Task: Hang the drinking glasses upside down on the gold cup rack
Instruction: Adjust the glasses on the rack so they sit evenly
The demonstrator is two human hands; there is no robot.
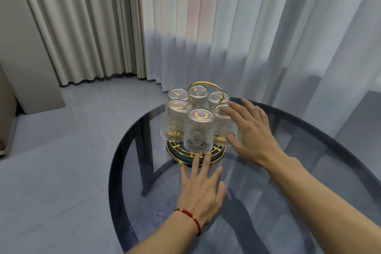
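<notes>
The gold cup rack stands on the far-left part of a round smoked-glass table; its looped handle rises at the back. Several ribbed clear glasses hang upside down on it, the nearest one facing me. My right hand is spread open beside the right-hand glass, with fingers over its top and thumb near its side; a grip is not evident. My left hand lies flat and open on the table, fingertips touching the rack's base rim. A red cord bracelet circles that wrist.
Sheer white curtains hang close behind the table and beige drapes to the left. The table's curved edge runs just left of the rack, with grey tiled floor beyond. Dark table legs show through the glass top.
</notes>
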